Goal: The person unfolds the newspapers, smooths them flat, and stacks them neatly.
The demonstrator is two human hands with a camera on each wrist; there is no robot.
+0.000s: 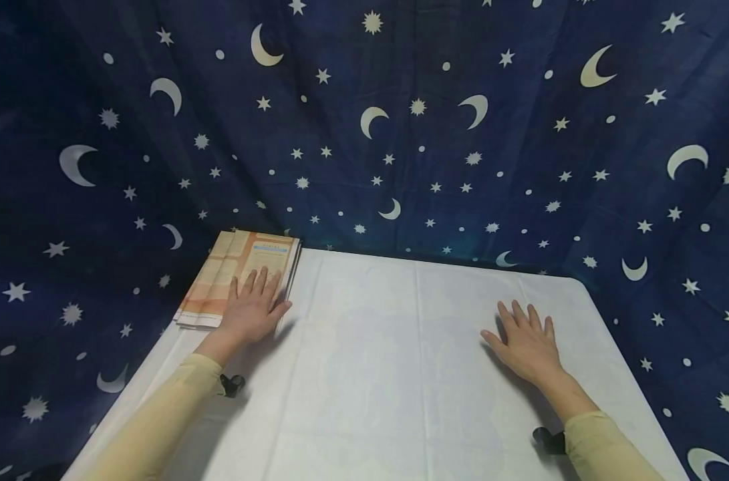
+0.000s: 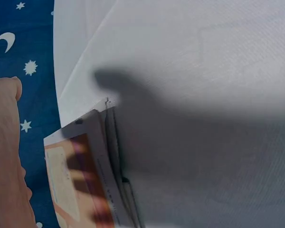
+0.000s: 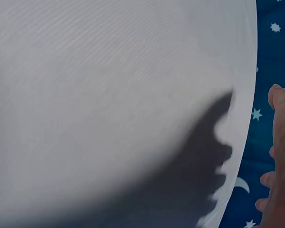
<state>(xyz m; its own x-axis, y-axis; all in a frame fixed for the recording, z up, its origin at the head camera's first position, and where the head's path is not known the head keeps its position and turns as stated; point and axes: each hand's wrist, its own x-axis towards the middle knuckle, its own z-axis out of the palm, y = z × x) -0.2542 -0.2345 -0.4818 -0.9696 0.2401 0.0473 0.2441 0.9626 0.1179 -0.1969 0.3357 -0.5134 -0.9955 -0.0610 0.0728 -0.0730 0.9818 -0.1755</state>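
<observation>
A flat stack of folded printed paper [image 1: 210, 284], orange and cream with a small blue strip, lies at the table's far left corner. Several layers show along its edge in the left wrist view, where the stack [image 2: 88, 175] carries the hand's shadow. My left hand [image 1: 252, 314] is over the near right part of the stack, fingers spread; its shadow falls apart from it, and contact cannot be told. My right hand [image 1: 526, 344] is above the right side of the white cloth, fingers spread, holding nothing. In the right wrist view that hand [image 3: 282, 161] shows only at the edge.
A white cloth [image 1: 364, 361] with fold creases covers the table. Behind and at both sides hangs a dark blue curtain [image 1: 334, 120] with moons and stars, meeting the table's edges. Black straps or mounts [image 1: 233, 385] sit at both wrists.
</observation>
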